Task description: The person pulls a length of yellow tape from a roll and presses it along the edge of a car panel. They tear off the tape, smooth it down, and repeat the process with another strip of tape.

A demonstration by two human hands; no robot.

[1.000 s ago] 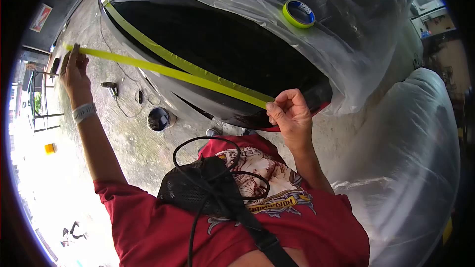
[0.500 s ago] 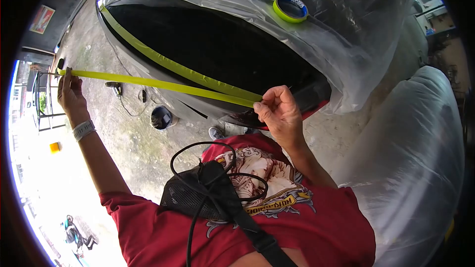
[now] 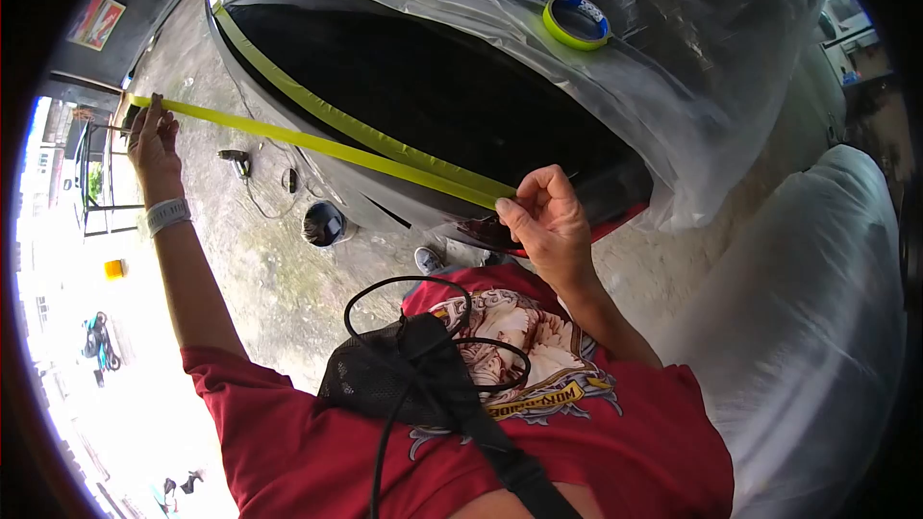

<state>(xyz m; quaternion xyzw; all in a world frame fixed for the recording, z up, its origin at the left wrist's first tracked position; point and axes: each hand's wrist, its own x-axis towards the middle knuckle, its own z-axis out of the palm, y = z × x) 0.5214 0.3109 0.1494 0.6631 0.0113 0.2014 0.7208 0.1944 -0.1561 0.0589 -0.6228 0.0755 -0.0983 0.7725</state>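
Observation:
A strip of yellow masking tape (image 3: 317, 142) is stretched taut between my two hands. My left hand (image 3: 159, 149), arm reaching far out, pinches its far end. Thumb and forefinger of my right hand (image 3: 546, 221) pinch the other end, close over the lower right corner of the dark car window (image 3: 413, 77). Another yellow tape strip (image 3: 322, 113) is stuck along that window's lower edge, meeting the held strip near my right hand. Grey bodywork (image 3: 356, 194) lies below it. A roll of yellow tape (image 3: 577, 21) rests on the clear plastic sheeting (image 3: 673, 67) above the window.
On the concrete floor stand a dark bucket (image 3: 324, 224) and a corded tool (image 3: 234, 161). A plastic-covered bulky shape (image 3: 798, 327) is at my right. A black mesh pouch with a cable (image 3: 370, 375) hangs on my chest. A metal frame (image 3: 91, 178) stands at far left.
My left hand has risen and come slightly inward, bringing the held strip's far end nearer the window edge. My right hand keeps its place at the corner. The view has shifted slightly.

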